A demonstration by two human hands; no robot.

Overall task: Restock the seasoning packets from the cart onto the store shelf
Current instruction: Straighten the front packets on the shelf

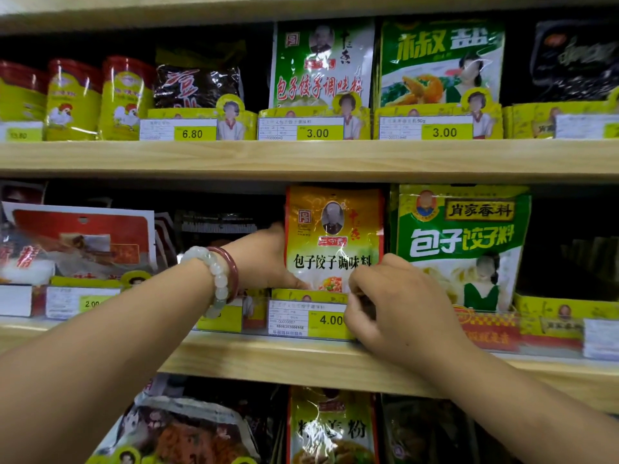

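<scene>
Yellow-orange seasoning packets [335,236] stand upright in a yellow display box [301,295] on the middle wooden shelf [301,356], above a 4.00 price tag. My left hand [264,259], with two bracelets on the wrist, grips the packets' left edge. My right hand [388,303] has curled fingers at the packets' lower right corner and covers part of the price tag. How much it grips is hidden by the fingers. The cart is out of view.
A green dumpling-seasoning packet [465,242] stands right of the yellow ones, red-and-white packets [80,242] to the left. The upper shelf [301,155] carries yellow chicken tins [73,102] and green packets [321,65]. More packets [331,426] fill the shelf below.
</scene>
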